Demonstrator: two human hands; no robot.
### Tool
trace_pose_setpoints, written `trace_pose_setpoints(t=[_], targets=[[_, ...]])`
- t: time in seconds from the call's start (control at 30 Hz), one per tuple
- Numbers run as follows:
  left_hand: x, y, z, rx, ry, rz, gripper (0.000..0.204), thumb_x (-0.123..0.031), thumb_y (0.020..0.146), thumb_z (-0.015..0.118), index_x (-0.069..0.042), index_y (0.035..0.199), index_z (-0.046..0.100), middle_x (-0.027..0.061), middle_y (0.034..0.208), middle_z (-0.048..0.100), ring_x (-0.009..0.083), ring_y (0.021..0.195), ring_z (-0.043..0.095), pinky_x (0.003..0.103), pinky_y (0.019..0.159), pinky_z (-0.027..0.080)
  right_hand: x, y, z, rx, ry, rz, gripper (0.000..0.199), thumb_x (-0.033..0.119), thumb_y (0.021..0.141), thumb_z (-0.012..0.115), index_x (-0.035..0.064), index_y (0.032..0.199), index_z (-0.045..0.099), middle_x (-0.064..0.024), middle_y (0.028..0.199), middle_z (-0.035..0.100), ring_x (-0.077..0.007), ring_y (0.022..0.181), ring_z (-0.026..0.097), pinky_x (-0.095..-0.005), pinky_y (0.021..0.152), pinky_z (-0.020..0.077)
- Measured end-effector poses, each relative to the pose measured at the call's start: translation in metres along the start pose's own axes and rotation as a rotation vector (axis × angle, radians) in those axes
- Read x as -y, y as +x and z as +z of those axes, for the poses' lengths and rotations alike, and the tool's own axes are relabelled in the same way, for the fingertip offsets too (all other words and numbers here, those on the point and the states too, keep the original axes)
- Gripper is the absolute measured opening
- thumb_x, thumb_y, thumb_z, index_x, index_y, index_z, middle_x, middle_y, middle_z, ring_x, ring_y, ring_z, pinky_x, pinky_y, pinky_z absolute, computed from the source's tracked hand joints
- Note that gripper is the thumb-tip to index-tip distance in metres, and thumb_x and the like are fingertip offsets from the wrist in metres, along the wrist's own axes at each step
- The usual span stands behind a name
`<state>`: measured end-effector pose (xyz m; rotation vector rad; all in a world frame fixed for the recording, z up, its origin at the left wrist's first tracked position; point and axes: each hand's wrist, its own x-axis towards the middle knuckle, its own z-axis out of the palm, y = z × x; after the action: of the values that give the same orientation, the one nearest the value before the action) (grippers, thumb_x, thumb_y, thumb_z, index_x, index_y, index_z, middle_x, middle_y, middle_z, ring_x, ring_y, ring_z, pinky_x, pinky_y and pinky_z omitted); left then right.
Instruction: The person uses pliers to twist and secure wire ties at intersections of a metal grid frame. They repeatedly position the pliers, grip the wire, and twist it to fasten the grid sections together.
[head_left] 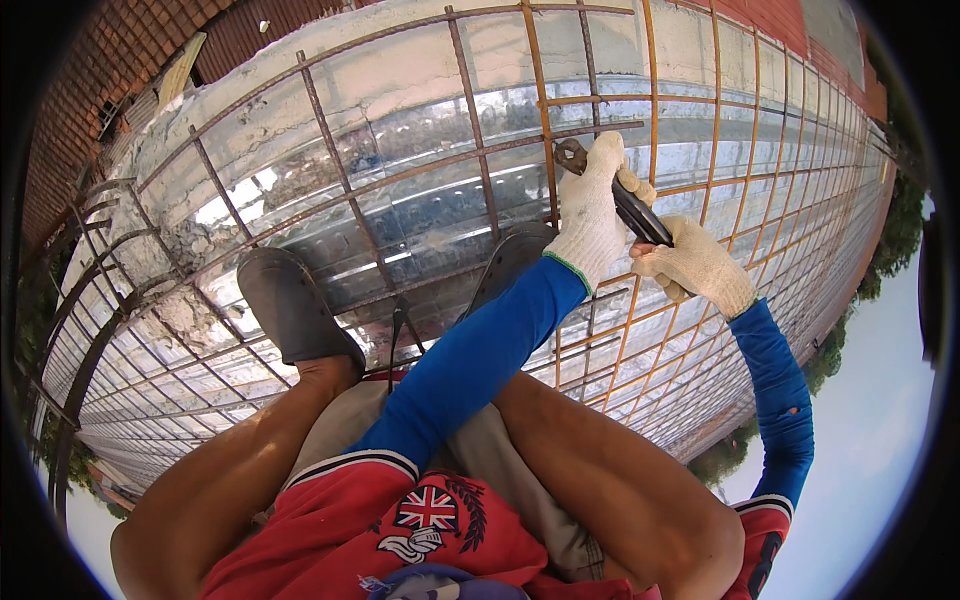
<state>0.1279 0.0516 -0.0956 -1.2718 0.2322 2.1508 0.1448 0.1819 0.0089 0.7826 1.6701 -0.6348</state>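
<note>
Clearly, from my remote seat, I count one pair of black-handled pincers (642, 216) and two gloved hands. My right hand (700, 262) grasps the handle ends; my left hand (595, 200) is wrapped around the middle, hiding part of it. The long axis slants from right hand through left, head pointing forward-left. Around both hands, rusty rebar mesh (539, 80) blocks the metal decking (400, 225). Two dark clogs (292, 300) sit left of my left hand.
</note>
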Motion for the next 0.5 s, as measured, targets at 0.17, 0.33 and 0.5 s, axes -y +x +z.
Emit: trace_pose_setpoints(t=[0.17, 0.33, 0.5], targets=[[0.008, 0.001, 0.016, -0.191, -0.067, 0.056, 0.043, -0.036, 0.089, 0.092, -0.010, 0.091, 0.058, 0.0041, 0.070, 0.061, 0.0182, 0.053, 0.061, 0.037, 0.054, 0.059, -0.017, 0.003, 0.044, -0.921, -0.846, -0.252, 0.043, 0.016, 0.086, 0.083, 0.0054, 0.122, 0.061, -0.0171, 0.090, 0.074, -0.0379, 0.089, 0.077, -0.0484, 0.069, 0.0619], [0.005, -0.003, 0.004, -0.099, 0.039, -0.005, 0.047, -0.044, 0.089, 0.091, -0.009, 0.091, 0.061, 0.0093, 0.076, 0.068, 0.0251, 0.065, 0.070, 0.044, 0.066, 0.063, -0.036, 0.012, 0.025, -0.415, -0.503, -0.270, 0.035, 0.013, 0.084, 0.082, 0.0056, 0.111, 0.062, -0.0050, 0.075, 0.065, -0.0239, 0.061, 0.066, -0.0374, 0.052, 0.0526], [0.003, 0.001, -0.002, -0.026, 0.004, -0.022, 0.051, -0.050, 0.087, 0.092, -0.009, 0.090, 0.062, 0.0058, 0.071, 0.062, 0.0265, 0.064, 0.068, 0.049, 0.075, 0.063, -0.013, 0.011, -0.032, 0.456, 0.299, -0.040, 0.024, 0.020, 0.083, 0.082, 0.0050, 0.096, 0.067, 0.0032, 0.069, 0.057, -0.0067, 0.050, 0.048, -0.0275, 0.043, 0.0378]])
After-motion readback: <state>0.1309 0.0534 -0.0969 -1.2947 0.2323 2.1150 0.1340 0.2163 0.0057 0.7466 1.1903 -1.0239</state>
